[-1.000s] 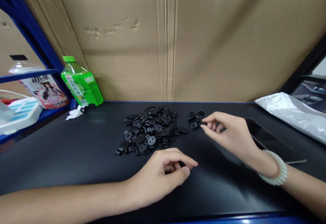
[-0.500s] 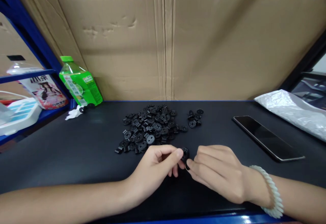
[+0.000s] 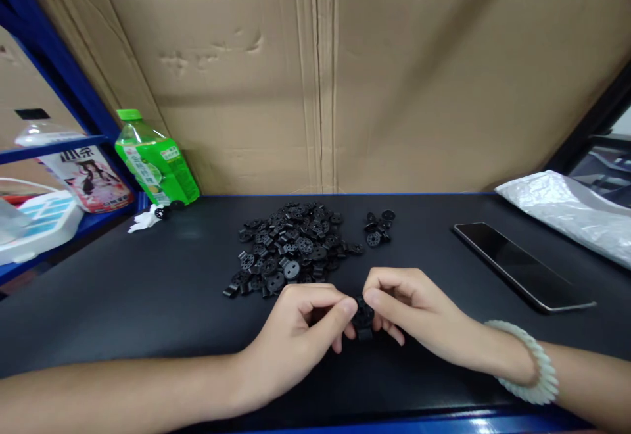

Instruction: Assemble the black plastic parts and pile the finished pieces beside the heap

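Left hand (image 3: 302,337): you pinch the round black part (image 3: 363,317) at its left side.
Right hand (image 3: 424,312): you pinch its right side.
Part position: between your hands, nearer you than the pile (image 3: 296,246) on the worktop (image 3: 162,296).

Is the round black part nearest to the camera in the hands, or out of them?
In: the left hand and right hand hold the round black part from both sides.
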{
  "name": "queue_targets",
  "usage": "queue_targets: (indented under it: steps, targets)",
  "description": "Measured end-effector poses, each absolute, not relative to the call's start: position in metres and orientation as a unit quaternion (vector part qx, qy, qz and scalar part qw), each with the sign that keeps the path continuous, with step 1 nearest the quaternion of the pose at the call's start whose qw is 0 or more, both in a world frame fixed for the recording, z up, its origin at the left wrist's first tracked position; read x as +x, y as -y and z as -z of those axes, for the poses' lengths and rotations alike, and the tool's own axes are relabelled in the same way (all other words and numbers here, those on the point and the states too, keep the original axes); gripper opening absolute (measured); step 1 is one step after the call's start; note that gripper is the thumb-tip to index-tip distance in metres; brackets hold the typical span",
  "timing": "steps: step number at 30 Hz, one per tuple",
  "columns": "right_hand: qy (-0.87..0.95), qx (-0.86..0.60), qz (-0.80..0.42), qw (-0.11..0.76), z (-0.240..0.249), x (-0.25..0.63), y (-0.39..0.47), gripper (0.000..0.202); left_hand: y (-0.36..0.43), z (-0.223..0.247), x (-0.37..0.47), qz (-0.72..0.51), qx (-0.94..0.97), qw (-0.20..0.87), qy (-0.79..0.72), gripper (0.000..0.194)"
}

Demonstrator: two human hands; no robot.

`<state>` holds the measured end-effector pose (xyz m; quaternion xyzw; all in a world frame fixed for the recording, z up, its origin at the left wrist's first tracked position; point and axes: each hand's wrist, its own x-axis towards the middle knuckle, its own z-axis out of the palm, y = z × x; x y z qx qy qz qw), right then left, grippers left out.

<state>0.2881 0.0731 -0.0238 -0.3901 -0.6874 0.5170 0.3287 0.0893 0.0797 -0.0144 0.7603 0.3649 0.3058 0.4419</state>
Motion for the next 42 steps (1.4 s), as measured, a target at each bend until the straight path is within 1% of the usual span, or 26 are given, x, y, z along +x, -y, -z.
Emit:
queue_targets:
  steps: [4, 7, 11, 16, 20, 22, 24, 26, 28, 30, 32, 35, 37, 39, 42]
  targets:
    - [0.686, -0.404, -0.513, 0.321, 0.023, 0.288, -0.074, 0.033, -0.080, 0.015, 0.089, -0.304, 0.753, 0.451, -0.370, 0.037]
    - [0.697, -0.418, -0.486, 0.322, 0.022, 0.287, -0.073, 0.028, -0.081, 0.016, 0.090, -0.303, 0.741, 0.468, -0.375, 0.037]
    - [0.710, -0.420, -0.455, 0.334, 0.023, 0.287, -0.072, 0.027, -0.082, 0.017, 0.090, -0.300, 0.731, 0.487, -0.373, 0.037]
    - [0.717, -0.422, -0.441, 0.337, 0.025, 0.288, -0.071, 0.026, -0.081, 0.016, 0.089, -0.297, 0.723, 0.498, -0.375, 0.036]
    - [0.715, -0.420, -0.438, 0.347, 0.025, 0.289, -0.070, 0.027, -0.081, 0.015, 0.089, -0.294, 0.705, 0.527, -0.373, 0.034]
    - [0.714, -0.415, -0.438, 0.356, 0.025, 0.288, -0.070, 0.026, -0.082, 0.014, 0.090, -0.297, 0.690, 0.545, -0.372, 0.030]
    - [0.711, -0.411, -0.440, 0.363, 0.024, 0.288, -0.070, 0.025, -0.084, 0.013, 0.091, -0.313, 0.665, 0.566, -0.373, 0.021]
    - [0.696, -0.409, -0.463, 0.366, 0.023, 0.286, -0.071, 0.025, -0.086, 0.010, 0.091, -0.333, 0.642, 0.583, -0.371, 0.015]
    - [0.676, -0.401, -0.501, 0.363, 0.023, 0.285, -0.072, 0.026, -0.089, 0.005, 0.090, -0.342, 0.643, 0.579, -0.367, 0.013]
    - [0.666, -0.391, -0.527, 0.355, 0.022, 0.285, -0.073, 0.029, -0.096, -0.003, 0.087, -0.347, 0.665, 0.551, -0.366, 0.012]
    - [0.668, -0.388, -0.531, 0.348, 0.022, 0.285, -0.073, 0.030, -0.107, -0.014, 0.081, -0.363, 0.695, 0.496, -0.374, 0.012]
    - [0.671, -0.395, -0.527, 0.342, 0.021, 0.286, -0.072, 0.031, -0.132, -0.028, 0.068, -0.377, 0.744, 0.368, -0.411, 0.015]
    - [0.674, -0.393, -0.528, 0.336, 0.019, 0.286, -0.071, 0.031, -0.149, -0.034, 0.057, -0.371, 0.771, 0.253, -0.452, 0.019]
    - [0.678, -0.394, -0.525, 0.330, 0.018, 0.286, -0.070, 0.030, -0.165, -0.035, 0.047, -0.380, 0.772, 0.205, -0.467, 0.020]
    - [0.683, -0.402, -0.506, 0.341, 0.017, 0.285, -0.071, 0.029, -0.180, -0.031, 0.037, -0.382, 0.776, 0.166, -0.473, 0.018]
